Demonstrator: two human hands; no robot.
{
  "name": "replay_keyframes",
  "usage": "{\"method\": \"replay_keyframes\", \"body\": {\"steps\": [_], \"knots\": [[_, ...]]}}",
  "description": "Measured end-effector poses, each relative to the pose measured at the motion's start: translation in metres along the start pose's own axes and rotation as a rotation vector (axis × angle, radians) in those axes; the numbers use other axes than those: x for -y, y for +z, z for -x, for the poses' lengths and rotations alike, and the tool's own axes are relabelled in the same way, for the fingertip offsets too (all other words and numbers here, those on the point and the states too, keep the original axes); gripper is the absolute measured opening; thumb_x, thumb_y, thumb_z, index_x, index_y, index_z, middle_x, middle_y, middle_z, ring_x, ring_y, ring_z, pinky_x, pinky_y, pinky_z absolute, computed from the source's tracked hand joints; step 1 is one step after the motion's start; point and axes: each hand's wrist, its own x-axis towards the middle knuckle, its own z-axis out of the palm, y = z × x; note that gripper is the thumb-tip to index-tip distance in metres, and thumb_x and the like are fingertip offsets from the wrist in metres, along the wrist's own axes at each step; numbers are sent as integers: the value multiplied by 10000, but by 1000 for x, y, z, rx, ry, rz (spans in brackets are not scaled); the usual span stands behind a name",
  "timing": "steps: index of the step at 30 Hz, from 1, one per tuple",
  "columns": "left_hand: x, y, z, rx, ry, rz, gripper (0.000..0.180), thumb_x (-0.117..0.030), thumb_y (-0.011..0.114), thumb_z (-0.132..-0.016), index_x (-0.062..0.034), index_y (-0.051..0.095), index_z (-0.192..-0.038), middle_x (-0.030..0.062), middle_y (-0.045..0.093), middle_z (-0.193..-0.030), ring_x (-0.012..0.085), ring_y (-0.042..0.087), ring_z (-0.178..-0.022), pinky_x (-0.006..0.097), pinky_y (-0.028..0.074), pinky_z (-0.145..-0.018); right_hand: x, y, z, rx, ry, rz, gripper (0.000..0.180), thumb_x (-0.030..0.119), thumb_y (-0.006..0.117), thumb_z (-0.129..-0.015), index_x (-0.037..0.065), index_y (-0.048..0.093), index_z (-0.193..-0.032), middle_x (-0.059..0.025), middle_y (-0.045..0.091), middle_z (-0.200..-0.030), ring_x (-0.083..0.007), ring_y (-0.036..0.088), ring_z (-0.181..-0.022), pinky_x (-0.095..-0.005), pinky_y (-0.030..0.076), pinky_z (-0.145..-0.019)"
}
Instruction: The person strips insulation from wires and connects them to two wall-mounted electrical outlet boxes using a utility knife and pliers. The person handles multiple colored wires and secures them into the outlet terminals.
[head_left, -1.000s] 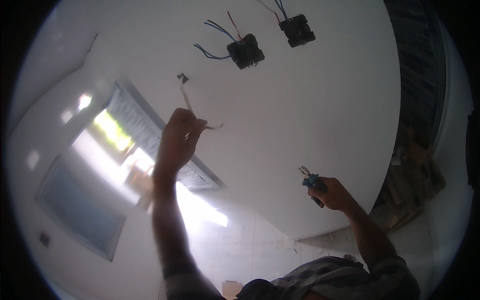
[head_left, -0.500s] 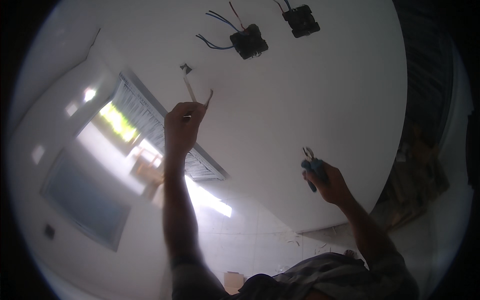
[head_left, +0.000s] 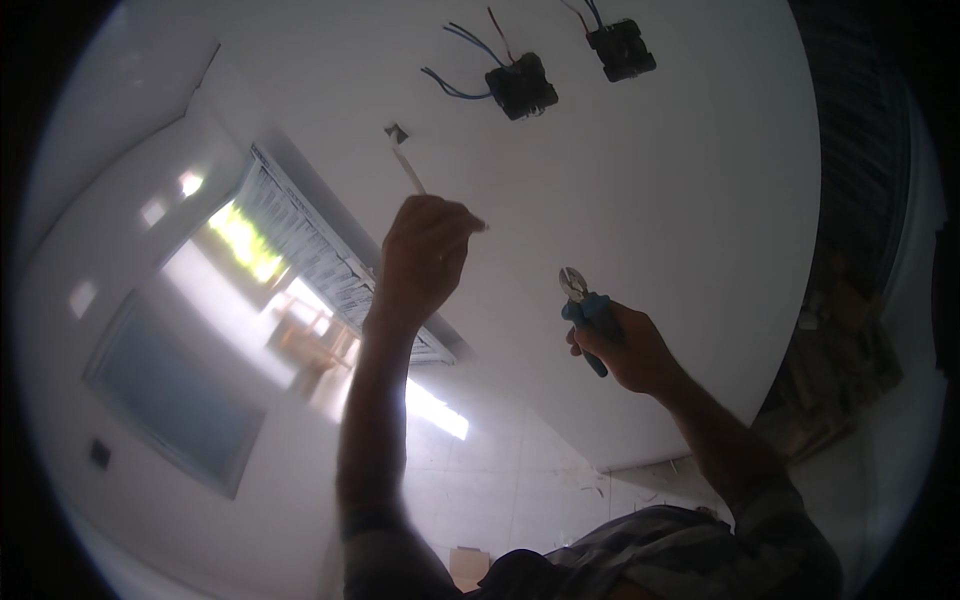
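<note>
A pale cable [head_left: 409, 171] comes out of a small dark hole [head_left: 396, 133] in the white surface. Its free end is pinched in my left hand [head_left: 425, 250], and only a short tip pokes out past the fingers. My right hand [head_left: 635, 350] grips a pair of pliers [head_left: 590, 308] with blue-green handles, the metal jaws pointing up and spread slightly apart. A gap separates the plier jaws from the cable. Above are two black square electrical boxes, one [head_left: 522, 87] with blue and red wires sticking out, the other [head_left: 621, 50] also wired.
A slatted blind or shutter [head_left: 310, 230] borders a bright opening at left. Below it hangs a blue-grey panel [head_left: 175, 395] near a small dark wall box [head_left: 100, 453]. Brown boards or scraps [head_left: 840, 370] are piled at right. A cardboard box [head_left: 468, 565] stands at the bottom.
My left hand has shifted right and turned, with less of the cable end showing. The pliers in my right hand have moved left and up, closer to the left hand.
</note>
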Motion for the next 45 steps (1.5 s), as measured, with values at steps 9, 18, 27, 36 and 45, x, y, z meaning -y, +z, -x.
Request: {"method": "replay_keyframes", "body": {"steps": [9, 18, 27, 36, 45], "knots": [[3, -7, 26, -331, -467, 221, 397, -122, 817, -849, -30, 716, -1222, 144, 732, -1125, 239, 680, -1151, 372, 584, -914, 36, -10, -62, -143, -429, 94, 233, 185, 689, -934, 33, 646, -1106, -89, 694, -889, -177, 654, -793, -371, 538, -764], [13, 13, 46, -198, -765, 185, 273, -93, 661, -934, -2, 730, -1181, 188, 756, -1000, 285, 750, -885, 384, 580, -813, 121, 28, -160, 45, -608, 457, 220, 208, 733, -886, 21, 677, -987, -83, 671, -775, -193, 631, -719, -362, 517, -702], [9, 26, 53, -291, -657, 124, 218, -14, 578, -955, -5, 726, -1113, 193, 748, -977, 313, 751, -898, 412, 589, -809, 119, 70, -200, 74, -547, 722, 291, 218, 806, -787, 14, 685, -956, -128, 698, -823, -264, 673, -755, -392, 538, -741], [16, 38, 64, -387, -698, 234, 222, -3, 561, -966, -2, 714, -1127, 180, 739, -967, 302, 745, -871, 408, 588, -793, 124, 65, -193, 178, -226, 313, 271, 118, 811, -770, 9, 703, -993, -110, 720, -858, -206, 695, -752, -377, 555, -708], [11, 34, 59, -388, -668, 205, 219, -3, 561, -967, 1, 711, -1126, 185, 738, -966, 310, 746, -885, 412, 586, -802, 128, 64, -190, 163, -6, 210, 334, 100, 837, -757, 0, 698, -1044, -133, 714, -975, -227, 694, -900, -382, 553, -749]]}}
